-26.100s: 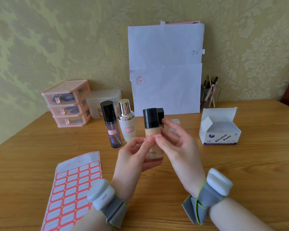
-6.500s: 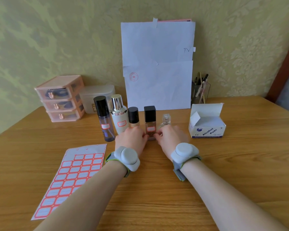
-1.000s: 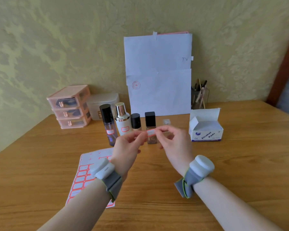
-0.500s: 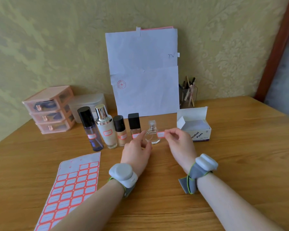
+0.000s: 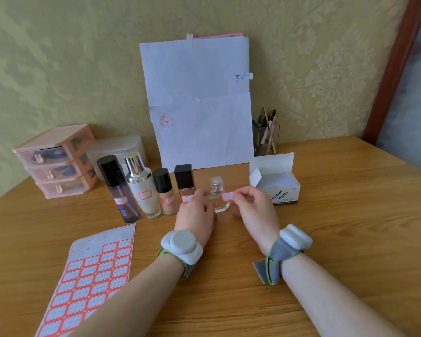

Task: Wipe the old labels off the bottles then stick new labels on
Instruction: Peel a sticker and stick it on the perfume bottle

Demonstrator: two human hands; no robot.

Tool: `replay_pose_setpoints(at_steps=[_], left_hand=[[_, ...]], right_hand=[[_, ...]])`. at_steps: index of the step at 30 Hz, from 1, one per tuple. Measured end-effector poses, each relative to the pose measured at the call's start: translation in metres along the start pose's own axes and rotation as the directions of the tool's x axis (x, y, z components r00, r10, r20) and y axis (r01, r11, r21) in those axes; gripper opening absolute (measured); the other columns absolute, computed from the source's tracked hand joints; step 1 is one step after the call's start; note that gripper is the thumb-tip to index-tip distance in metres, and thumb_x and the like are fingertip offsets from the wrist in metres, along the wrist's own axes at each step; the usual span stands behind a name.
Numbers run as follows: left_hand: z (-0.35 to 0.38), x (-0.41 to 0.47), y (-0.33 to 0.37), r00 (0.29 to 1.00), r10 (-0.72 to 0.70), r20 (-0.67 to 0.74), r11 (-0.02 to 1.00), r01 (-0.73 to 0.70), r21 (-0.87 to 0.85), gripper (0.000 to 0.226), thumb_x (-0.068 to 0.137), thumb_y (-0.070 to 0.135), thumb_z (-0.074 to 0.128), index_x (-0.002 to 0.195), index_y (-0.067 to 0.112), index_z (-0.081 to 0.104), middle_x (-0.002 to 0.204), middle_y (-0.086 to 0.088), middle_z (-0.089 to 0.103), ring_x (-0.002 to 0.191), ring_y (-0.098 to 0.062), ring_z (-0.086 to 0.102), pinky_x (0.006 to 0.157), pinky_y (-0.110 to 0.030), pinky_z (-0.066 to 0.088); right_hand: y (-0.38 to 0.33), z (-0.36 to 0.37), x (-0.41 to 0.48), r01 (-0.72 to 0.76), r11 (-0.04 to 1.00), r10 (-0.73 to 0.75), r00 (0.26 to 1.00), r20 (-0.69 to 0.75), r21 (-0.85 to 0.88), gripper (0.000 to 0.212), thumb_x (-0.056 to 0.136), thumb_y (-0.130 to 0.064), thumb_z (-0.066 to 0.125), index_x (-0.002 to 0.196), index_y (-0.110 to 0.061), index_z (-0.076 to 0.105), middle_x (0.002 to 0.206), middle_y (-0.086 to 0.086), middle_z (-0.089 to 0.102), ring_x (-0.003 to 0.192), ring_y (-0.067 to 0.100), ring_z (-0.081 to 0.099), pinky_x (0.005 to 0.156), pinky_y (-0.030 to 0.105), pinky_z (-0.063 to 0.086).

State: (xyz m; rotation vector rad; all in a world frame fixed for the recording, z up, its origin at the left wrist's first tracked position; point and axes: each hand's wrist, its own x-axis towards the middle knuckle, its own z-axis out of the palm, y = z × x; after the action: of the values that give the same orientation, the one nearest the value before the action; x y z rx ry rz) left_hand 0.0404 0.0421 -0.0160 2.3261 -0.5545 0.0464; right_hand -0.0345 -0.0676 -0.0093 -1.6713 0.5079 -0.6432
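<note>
- The label sheet (image 5: 90, 280) lies on the tabletop well left of the left fingers, its top rows already peeled.
- The labelled bottles (image 5: 144, 190) stand in a row left of those fingers. The square bottle (image 5: 185, 183), nearest them, was being pressed seconds ago and now wears its sticker.
- A second ago the left hand (image 5: 196, 215) shared the sticker in mid-air. It has since dropped, and its fingers now curl round the left side of the small clear bottle (image 5: 216, 195).
- That bottle stands on the tabletop between both sets of fingers, bare as yet.
- The right hand (image 5: 253, 207) pinches the new label (image 5: 227, 196) between thumb and forefinger. It has closed onto the bottle's right side, though contact is unclear.
- This looks like the last bottle, with sticking imminent.
</note>
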Motion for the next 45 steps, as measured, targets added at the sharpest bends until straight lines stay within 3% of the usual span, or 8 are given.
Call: replay_pose_setpoints(at_steps=[9,13,17,21,27,29,34,45], left_hand=[[-0.017,-0.024,0.005,0.991,0.076,-0.107,0.968,-0.099,-0.232,0.032,0.094,0.032,0.067,0.125,0.024,0.063,0.071,0.006,0.057,0.072,-0.019,0.063,0.071,-0.049,0.059],[-0.031,-0.030,0.003,0.989,0.056,-0.134,0.926,-0.102,-0.365,0.040,0.090,0.030,0.072,0.128,0.019,0.066,0.101,0.003,0.062,0.083,-0.013,0.066,0.065,-0.033,0.063],[-0.037,-0.040,0.003,1.000,-0.016,-0.012,0.710,0.003,-0.704,0.028,0.091,0.021,0.072,0.118,0.017,0.069,0.096,0.000,0.079,0.081,-0.014,0.076,0.058,-0.028,0.062],[-0.041,-0.045,0.001,1.000,0.006,0.030,0.509,0.023,-0.860,0.022,0.086,0.027,0.071,0.108,0.020,0.070,0.094,-0.003,0.079,0.076,-0.026,0.078,0.059,-0.026,0.060],[-0.038,-0.046,0.000,0.998,-0.006,0.061,0.422,0.058,-0.905,0.016,0.094,0.019,0.065,0.109,0.016,0.071,0.090,-0.007,0.078,0.071,-0.026,0.076,0.062,-0.026,0.061],[-0.037,-0.046,0.001,0.998,-0.004,0.061,0.409,0.057,-0.911,0.017,0.092,0.021,0.066,0.107,0.017,0.071,0.090,-0.008,0.078,0.069,-0.025,0.076,0.061,-0.025,0.061],[-0.038,-0.046,0.001,0.998,-0.015,0.059,0.409,0.060,-0.911,0.059,0.079,0.033,0.071,0.129,0.003,0.062,0.090,-0.010,0.079,0.071,-0.025,0.077,0.062,-0.026,0.061],[-0.039,-0.049,0.003,0.999,0.017,0.048,0.413,0.037,-0.910,0.062,0.078,0.031,0.072,0.131,0.001,0.058,0.090,-0.010,0.079,0.069,-0.025,0.076,0.061,-0.025,0.061]], right_hand=[[-0.013,-0.010,-0.018,0.071,0.983,-0.061,0.996,-0.060,0.171,0.012,0.093,-0.016,0.059,0.086,-0.016,0.069,0.087,0.000,0.077,0.090,0.019,0.072,0.092,0.050,0.053],[-0.023,-0.009,-0.027,0.164,0.958,-0.155,0.986,-0.056,0.236,0.015,0.095,-0.011,0.059,0.084,-0.014,0.069,0.084,-0.008,0.077,0.087,0.009,0.072,0.089,0.039,0.054],[-0.031,-0.011,-0.033,0.203,0.938,-0.209,0.978,-0.009,0.280,0.013,0.093,-0.009,0.062,0.085,-0.010,0.071,0.092,-0.003,0.078,0.093,0.016,0.071,0.093,0.047,0.054],[-0.033,-0.009,-0.036,0.246,0.948,-0.254,0.967,0.013,0.203,0.011,0.090,-0.011,0.066,0.081,-0.012,0.073,0.101,-0.009,0.076,0.097,0.014,0.068,0.094,0.048,0.052],[-0.032,-0.003,-0.037,0.314,0.945,-0.314,0.949,-0.019,0.091,0.015,0.085,-0.010,0.071,0.074,-0.019,0.073,0.095,-0.012,0.074,0.082,-0.001,0.065,0.072,0.010,0.047],[-0.031,-0.002,-0.037,0.325,0.944,-0.324,0.946,-0.029,0.054,0.013,0.083,-0.012,0.072,0.073,-0.020,0.073,0.095,-0.013,0.073,0.082,0.001,0.065,0.067,0.010,0.047],[-0.032,-0.001,-0.038,0.338,0.941,-0.337,0.941,-0.030,0.010,0.012,0.083,-0.009,0.073,0.073,-0.017,0.073,0.097,-0.012,0.071,0.082,0.004,0.067,0.063,0.008,0.047],[-0.031,-0.001,-0.036,0.358,0.933,-0.360,0.930,-0.074,-0.032,0.011,0.081,-0.009,0.074,0.072,-0.016,0.073,0.092,-0.011,0.071,0.080,0.008,0.068,0.063,0.012,0.050]])
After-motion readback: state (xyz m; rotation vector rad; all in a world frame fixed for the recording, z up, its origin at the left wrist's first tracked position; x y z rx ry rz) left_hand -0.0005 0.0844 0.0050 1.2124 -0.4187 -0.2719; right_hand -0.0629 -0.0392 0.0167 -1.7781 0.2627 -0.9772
